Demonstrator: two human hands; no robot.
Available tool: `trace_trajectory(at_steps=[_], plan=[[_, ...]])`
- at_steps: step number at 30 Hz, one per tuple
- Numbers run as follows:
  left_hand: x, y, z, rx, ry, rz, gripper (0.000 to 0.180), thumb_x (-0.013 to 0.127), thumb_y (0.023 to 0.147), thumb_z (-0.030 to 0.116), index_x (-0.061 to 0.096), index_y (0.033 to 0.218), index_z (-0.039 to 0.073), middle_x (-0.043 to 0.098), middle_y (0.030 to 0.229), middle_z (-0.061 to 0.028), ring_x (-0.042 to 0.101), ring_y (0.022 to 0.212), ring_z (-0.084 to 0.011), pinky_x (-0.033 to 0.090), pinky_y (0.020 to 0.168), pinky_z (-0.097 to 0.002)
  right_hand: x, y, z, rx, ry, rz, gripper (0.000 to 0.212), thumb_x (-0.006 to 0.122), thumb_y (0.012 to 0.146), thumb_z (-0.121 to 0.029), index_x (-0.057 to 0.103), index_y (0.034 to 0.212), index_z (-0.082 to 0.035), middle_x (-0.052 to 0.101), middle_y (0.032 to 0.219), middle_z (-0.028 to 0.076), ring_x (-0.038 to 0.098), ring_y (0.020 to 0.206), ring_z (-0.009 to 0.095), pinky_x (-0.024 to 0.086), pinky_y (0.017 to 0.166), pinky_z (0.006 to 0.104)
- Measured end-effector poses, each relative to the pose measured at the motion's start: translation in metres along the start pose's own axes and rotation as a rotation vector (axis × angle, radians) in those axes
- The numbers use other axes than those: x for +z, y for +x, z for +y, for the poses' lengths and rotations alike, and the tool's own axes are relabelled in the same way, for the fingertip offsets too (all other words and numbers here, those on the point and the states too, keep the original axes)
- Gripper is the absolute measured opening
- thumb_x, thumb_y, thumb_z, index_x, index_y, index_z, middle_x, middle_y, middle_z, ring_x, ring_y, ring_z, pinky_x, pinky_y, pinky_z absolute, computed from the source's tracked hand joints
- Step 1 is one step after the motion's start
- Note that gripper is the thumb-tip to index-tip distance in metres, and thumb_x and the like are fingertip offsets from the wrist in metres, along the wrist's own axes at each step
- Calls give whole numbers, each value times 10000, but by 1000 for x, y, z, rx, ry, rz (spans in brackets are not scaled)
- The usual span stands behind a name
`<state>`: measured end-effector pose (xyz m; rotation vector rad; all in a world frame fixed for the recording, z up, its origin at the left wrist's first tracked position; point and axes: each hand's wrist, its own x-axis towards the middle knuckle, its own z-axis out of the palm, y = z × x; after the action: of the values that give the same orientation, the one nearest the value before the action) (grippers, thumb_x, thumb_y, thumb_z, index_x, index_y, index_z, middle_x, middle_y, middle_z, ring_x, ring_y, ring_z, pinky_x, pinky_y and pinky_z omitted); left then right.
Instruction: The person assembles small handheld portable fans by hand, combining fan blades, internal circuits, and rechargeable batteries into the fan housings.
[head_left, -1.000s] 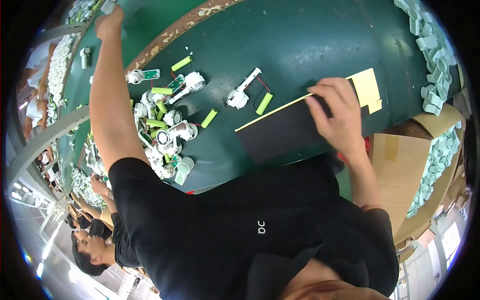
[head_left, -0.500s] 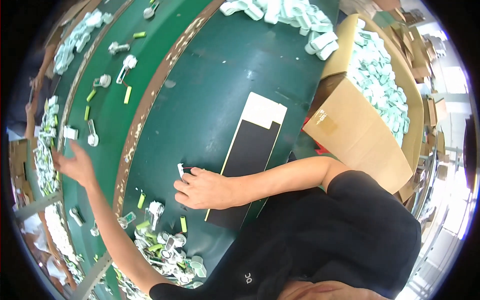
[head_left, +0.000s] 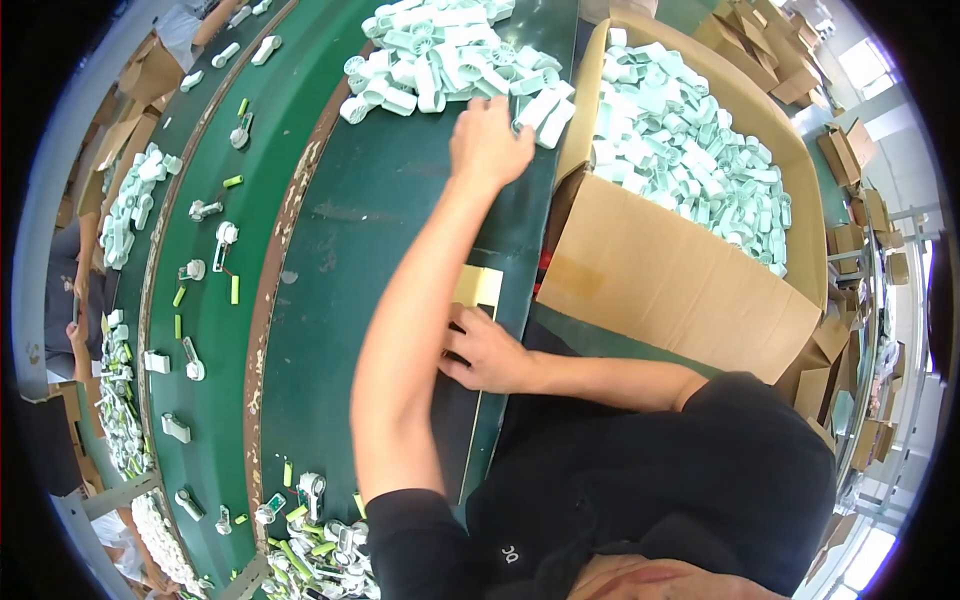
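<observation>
My left hand reaches to the near edge of a heap of pale mint plastic casings. Its thumb stands apart from the fingers, whose tips are at the casings; no casing is plainly in its grasp. Lower down, my right hand rests over a dark mat with a pale yellow end. The right fingers are curled in, and whatever they hold is hidden behind them and my left forearm.
A large cardboard box of mint casings stands at the right. Left of a worn brown rail, a green belt carries small fan parts with green batteries. More such parts lie heaped at the lower left. A person's arms show at far left.
My left hand has swung from the belt to the casing heap. A pale casing lies on the belt where it was. My right hand has shifted onto the mat; the small white wired part is hidden.
</observation>
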<state>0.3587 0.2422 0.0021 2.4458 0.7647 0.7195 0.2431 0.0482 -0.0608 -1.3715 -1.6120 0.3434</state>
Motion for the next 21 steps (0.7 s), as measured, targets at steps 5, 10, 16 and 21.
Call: trace_trajectory(at_steps=[5, 10, 16, 21], plan=[[38, 12, 4, -22, 17, -29, 310, 723, 911, 240, 693, 1085, -15, 664, 1166, -236, 662, 1069, -421, 542, 936, -509, 12, -7, 5, -41, 86, -30, 441, 728, 846, -57, 631, 1275, -22, 561, 1363, 214, 504, 1292, 438, 438, 1075, 525], [-11, -38, -1, 177, -117, 384, 135, 645, 946, 107, 654, 997, -18, 692, 1111, -228, 677, 997, -438, 547, 879, -504, 1, -6, -4, 2, -7, -98, 395, 721, 855, -46, 634, 1240, -38, 576, 1278, 175, 550, 1178, 389, 464, 965, 496], [-117, -193, -40, -294, -414, 436, 164, 595, 1032, 15, 568, 1192, -10, 665, 1223, -149, 628, 1099, -173, 512, 946, -327, 0, -6, 4, -27, -27, 6, 426, 707, 832, -13, 621, 1246, -63, 594, 1213, 128, 568, 1109, 330, 448, 916, 448], [-159, -326, -20, -634, 63, 537, 449, 647, 951, -26, 506, 1378, -37, 665, 1198, -184, 655, 1159, -294, 524, 975, -406, 8, -3, -4, 8, -1, 12, 565, 718, 763, 5, 572, 1308, -9, 636, 1159, 172, 628, 1065, 371, 492, 905, 467]])
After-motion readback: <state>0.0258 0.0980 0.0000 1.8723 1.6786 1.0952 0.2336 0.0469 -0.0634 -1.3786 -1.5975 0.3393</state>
